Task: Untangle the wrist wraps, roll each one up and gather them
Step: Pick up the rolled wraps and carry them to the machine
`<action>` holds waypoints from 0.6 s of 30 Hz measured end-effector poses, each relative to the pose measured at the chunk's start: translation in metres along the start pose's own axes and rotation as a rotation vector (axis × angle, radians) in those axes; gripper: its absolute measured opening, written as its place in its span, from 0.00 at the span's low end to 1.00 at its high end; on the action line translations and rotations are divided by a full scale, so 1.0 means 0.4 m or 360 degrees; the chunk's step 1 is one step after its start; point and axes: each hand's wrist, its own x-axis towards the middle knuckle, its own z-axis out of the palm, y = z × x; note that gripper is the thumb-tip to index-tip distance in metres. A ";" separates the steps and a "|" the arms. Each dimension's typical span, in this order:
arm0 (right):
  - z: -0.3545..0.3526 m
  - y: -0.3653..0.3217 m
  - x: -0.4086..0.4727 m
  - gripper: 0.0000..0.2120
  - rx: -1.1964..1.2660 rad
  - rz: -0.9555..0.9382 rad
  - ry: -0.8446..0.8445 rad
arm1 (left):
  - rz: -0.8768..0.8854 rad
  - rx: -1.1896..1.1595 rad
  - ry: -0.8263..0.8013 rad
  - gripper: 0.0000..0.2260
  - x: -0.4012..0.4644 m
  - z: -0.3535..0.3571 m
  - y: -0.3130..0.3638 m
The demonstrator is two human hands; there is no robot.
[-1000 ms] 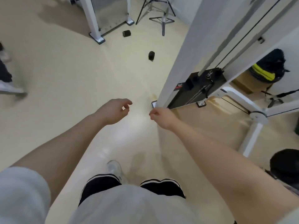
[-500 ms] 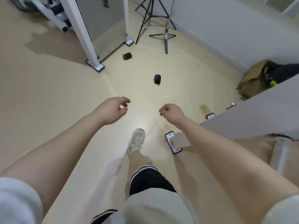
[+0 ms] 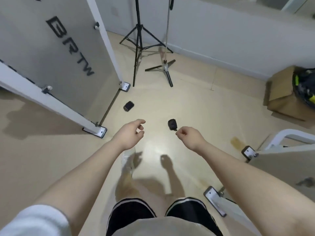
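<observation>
Gathering step: my left hand [image 3: 130, 133] and right hand [image 3: 188, 135], both loosely curled and empty, approach two rolled wrist wraps [image 3: 172, 124] [image 3: 128, 106] on the floor [image 3: 196, 108]; next, I grasp the nearer.

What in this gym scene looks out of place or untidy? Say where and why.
Two rolled black wrist wraps lie loose on the floor, apart: one near the white frame's foot, one just beyond the right hand. A yellowish stain marks the floor at right.
</observation>
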 end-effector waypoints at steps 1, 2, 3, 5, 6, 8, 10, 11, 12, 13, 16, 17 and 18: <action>0.011 -0.018 0.071 0.07 0.0044 0.0017 0.0042 | 0.0017 0.0002 -0.0015 0.19 0.085 -0.027 -0.028; 0.026 -0.033 0.144 0.07 0.0083 0.0045 0.0075 | 0.0014 0.0002 -0.0027 0.19 0.170 -0.048 -0.059; 0.046 -0.042 0.219 0.06 0.0123 0.0091 0.0097 | -0.0023 -0.0011 -0.0044 0.19 0.252 -0.064 -0.092; 0.090 -0.047 0.378 0.11 0.0170 0.0203 0.0124 | -0.0114 -0.0029 -0.0092 0.20 0.416 -0.082 -0.168; 0.114 -0.043 0.452 0.14 0.0159 0.0270 0.0112 | -0.0155 -0.0020 -0.0115 0.20 0.490 -0.080 -0.207; 0.164 -0.013 0.592 0.17 0.0131 0.0380 0.0121 | -0.0130 0.0059 -0.0183 0.20 0.637 -0.057 -0.281; 0.230 0.031 0.724 0.19 0.0071 0.0448 0.0124 | -0.0071 0.0214 -0.0310 0.21 0.778 -0.008 -0.357; 0.266 0.059 0.787 0.20 0.0044 0.0483 0.0115 | -0.0059 0.0299 -0.0377 0.21 0.845 0.028 -0.399; 0.303 0.094 0.853 0.19 0.0034 0.0506 0.0105 | -0.0053 0.0362 -0.0431 0.21 0.912 0.072 -0.449; 0.343 0.137 0.920 0.18 0.0030 0.0502 0.0109 | -0.0047 0.0388 -0.0462 0.22 0.982 0.120 -0.501; 0.438 0.306 1.118 0.18 -0.0141 0.0476 0.0164 | -0.0044 0.0528 -0.0430 0.23 1.184 0.258 -0.664; 0.462 0.369 1.175 0.19 -0.0257 0.0527 0.0169 | -0.0033 0.0627 -0.0383 0.24 1.245 0.298 -0.717; 0.482 0.426 1.225 0.20 -0.0374 0.0604 0.0146 | -0.0016 0.0757 -0.0309 0.23 1.300 0.332 -0.765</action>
